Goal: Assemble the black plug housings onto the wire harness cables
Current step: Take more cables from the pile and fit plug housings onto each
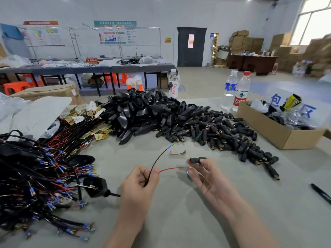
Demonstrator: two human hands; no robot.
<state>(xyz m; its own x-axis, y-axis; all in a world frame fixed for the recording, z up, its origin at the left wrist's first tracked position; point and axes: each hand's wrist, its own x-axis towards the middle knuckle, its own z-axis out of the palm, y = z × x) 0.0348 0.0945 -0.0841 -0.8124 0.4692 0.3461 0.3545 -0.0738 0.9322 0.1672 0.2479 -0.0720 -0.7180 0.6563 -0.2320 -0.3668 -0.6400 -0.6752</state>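
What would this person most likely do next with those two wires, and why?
Probably slide the red wire tip-first into the black plug housing. The right hand pinches the housing just above that wire's tip, the left hand grips both wires, and the black wire sticks up free.

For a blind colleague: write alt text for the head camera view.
A person's left hand pinches a cable whose black wire and red wire fan out, while the right hand holds a small black plug housing near the red wire's tip. Piles of black housings and wire harnesses crowd the grey table.
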